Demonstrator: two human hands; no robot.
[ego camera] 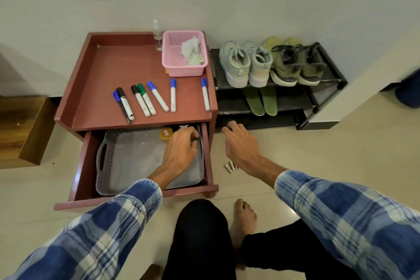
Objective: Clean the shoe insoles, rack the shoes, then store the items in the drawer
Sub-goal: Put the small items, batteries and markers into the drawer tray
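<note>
The left hand (181, 145) reaches into the open drawer (79, 179) of the reddish-brown bench (122, 70). Its fingers curl down at the 2 o'clock corner of the grey tray (136, 157) lying in the drawer. Whether its grip has hold of anything I cannot tell, as the fingertips hide what is under them. A small yellow round thing (166, 134) lies just at 10 o'clock of that hand.

The right hand (241, 143) hovers over the floor (318, 143) at 3 o'clock of the drawer, fingers loosely spread, its grip slack and holding nothing. A few batteries (230, 166) lie on the floor near its wrist.

On the shoe rack (327, 88), at 3 o'clock of the bench, the pale shoes (245, 66) and the olive shoes (293, 68) stand on the top shelf. The green insoles (261, 102) lie on the shelf below.

On the bench top, markers (156, 95) lie in a row along the 6 o'clock edge. A pink basket (179, 68) holding crumpled tissue (191, 51) sits at 1 o'clock, with a clear spray bottle (157, 36) beside it.
</note>
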